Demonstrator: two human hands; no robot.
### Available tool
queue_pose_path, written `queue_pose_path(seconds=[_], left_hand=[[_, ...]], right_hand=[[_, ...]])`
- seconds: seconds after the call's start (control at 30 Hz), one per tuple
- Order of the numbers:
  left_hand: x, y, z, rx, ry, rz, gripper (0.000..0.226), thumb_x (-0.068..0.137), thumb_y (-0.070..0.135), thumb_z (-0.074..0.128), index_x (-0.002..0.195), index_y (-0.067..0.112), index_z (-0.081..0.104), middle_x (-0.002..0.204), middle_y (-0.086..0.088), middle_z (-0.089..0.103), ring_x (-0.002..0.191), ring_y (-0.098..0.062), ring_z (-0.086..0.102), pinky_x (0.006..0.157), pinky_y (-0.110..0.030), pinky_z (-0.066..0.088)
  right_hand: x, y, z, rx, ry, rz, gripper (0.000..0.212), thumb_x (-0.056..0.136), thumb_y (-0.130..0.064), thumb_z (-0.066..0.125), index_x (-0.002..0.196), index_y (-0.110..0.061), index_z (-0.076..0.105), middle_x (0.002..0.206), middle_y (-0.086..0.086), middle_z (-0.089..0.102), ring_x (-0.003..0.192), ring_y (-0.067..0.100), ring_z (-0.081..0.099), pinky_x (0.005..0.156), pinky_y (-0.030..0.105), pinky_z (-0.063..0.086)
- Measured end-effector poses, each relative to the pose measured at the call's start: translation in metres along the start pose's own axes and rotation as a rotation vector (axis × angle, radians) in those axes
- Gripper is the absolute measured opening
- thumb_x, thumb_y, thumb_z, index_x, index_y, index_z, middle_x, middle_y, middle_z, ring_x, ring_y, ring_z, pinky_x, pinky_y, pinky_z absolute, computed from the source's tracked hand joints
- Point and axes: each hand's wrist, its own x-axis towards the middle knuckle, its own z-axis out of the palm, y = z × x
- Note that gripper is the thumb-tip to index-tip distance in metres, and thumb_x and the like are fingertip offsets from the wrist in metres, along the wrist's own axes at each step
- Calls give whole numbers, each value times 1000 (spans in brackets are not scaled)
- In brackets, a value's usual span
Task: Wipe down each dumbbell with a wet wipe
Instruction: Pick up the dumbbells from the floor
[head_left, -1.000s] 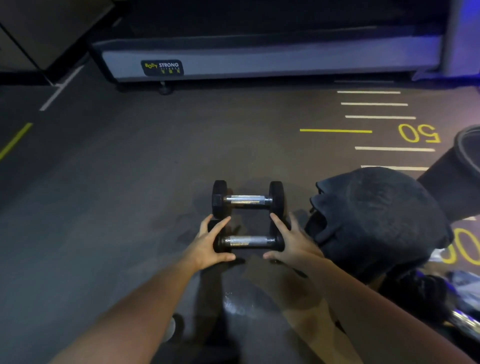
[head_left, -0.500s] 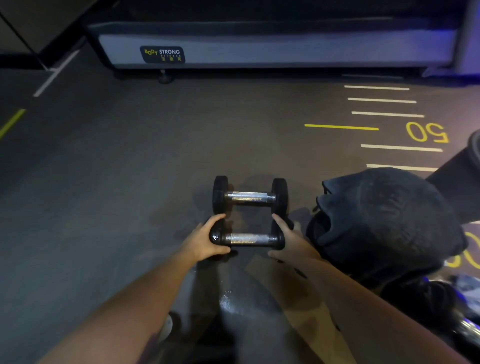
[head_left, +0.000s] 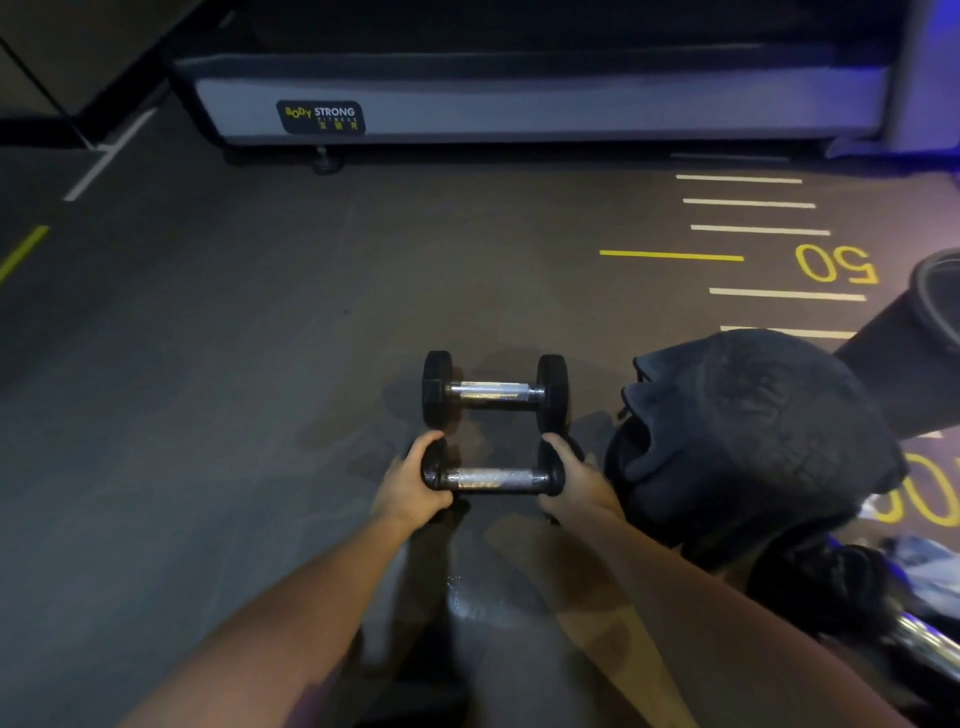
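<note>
Head view: the left hand (head_left: 410, 486) and right hand (head_left: 576, 480) each curl round a black end of the near dumbbell (head_left: 493, 478), chrome handle between them. The far dumbbell (head_left: 493, 392) lies just beyond on the floor (head_left: 234, 389).

- The left hand (head_left: 408, 486) covered the outer face of the near dumbbell (head_left: 492, 478)'s left head, and the right hand (head_left: 574, 480) covered its right head, so neither head showed whole.
- Whether that dumbbell rested on the floor (head_left: 208, 389) or was lifted off it could not be told.
- Just right of the right hand, a dark cloth (head_left: 753, 436) hid whatever lay under it.
- Farther right, a dark round container (head_left: 914, 353) was cut off by the frame edge.
- Below it, a shiny object (head_left: 930, 644) lay blurred and cropped.
- Beyond the hands, the machine base (head_left: 519, 98) ran out of frame; the small print under "BODY STRONG" was unreadable.
</note>
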Motion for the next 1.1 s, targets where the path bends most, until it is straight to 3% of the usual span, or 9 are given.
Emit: queue_pose_path(seconds=[0.23,0.53,0.73,0.9,1.0,1.1], left_hand=[[-27,-6,11,-41,46,-9,89,69,4,73,140,48,43,118,-3,51,110,-23,57,97,-32,49],[-60,-19,18,94,-72,5,90,77,12,77,149,48,35,136,-6,42,123,-28,53,105,-36,44],[-38,-13,1,163,-192,6,95,74,25,84,149,50,30,136,-7,49,123,-28,55,104,-40,46],[-26,-11,5,39,-140,-31,98,70,18,88,151,39,35,140,-2,56,126,-22,55,103,-27,42],[-27,-11,8,-31,-109,-66,95,72,11,82,150,38,35,134,-5,60,112,-21,60,95,-27,47],[-33,-9,11,-25,-87,-78,85,74,10,77,145,38,40,124,-5,64,99,-18,59,83,-25,44]], right_hand=[[-33,5,12,-16,66,-3,78,84,-23,60,144,-52,21,137,12,39,113,35,56,94,37,46],[-73,26,26,-71,81,-39,74,86,-28,59,148,-44,22,123,6,32,103,34,55,92,37,46],[-51,18,9,-48,-57,54,89,80,-31,66,149,-49,12,140,14,32,126,38,43,101,41,40],[-34,17,11,159,-45,166,114,67,-30,76,153,-43,2,137,11,51,123,30,53,102,40,46],[-33,16,13,184,-25,172,104,69,-26,75,152,-41,14,131,6,56,118,27,57,98,36,48],[-41,15,16,208,15,147,83,70,-28,66,142,-45,27,114,2,64,99,24,63,83,33,52]])
